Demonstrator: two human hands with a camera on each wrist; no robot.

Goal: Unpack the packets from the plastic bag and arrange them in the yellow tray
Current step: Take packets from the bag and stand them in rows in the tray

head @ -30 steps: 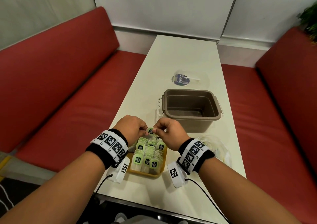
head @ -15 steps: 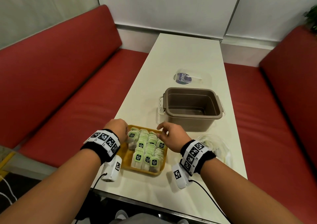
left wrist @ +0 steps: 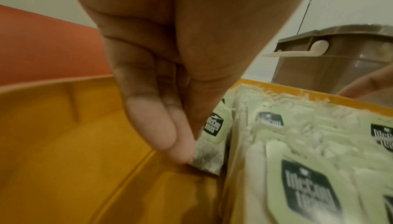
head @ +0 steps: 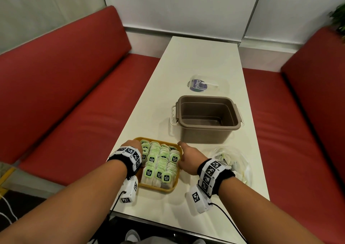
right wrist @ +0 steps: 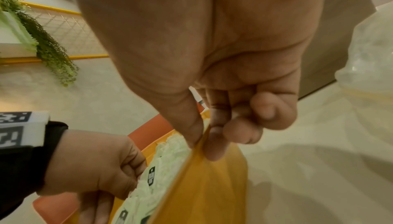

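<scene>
A yellow tray (head: 176, 185) at the near edge of the white surface (head: 201, 57) stands almost full of green-labelled packets (head: 160, 161), set in about four rows running away from the person — too tightly overlapped to count one by one, though they number in the dozens. The left hand (head: 133, 146) reaches into the tray's left side, its grip narrow, thumb and fingertips (left wrist: 180, 150) pinching a single packet (left wrist: 212, 142) down against the tray floor beside the leftmost row. The right hand (head: 188, 157) steadies the opposite wall, thumb inside and fingers (right wrist: 214, 145) outside pinching the rim. One crumpled plastic bag (head: 231, 161) lies just right of the tray (whether any packets remain inside cannot be told, but it looks slack and mostly emptied). By this showing the unpacking is nearly done, with the left strip of the tray the last room to fill. Beyond the tray stand one brown tub (head: 207, 118), open and empty, and one clear lid (head: 207, 85) — neither in use.
</scene>
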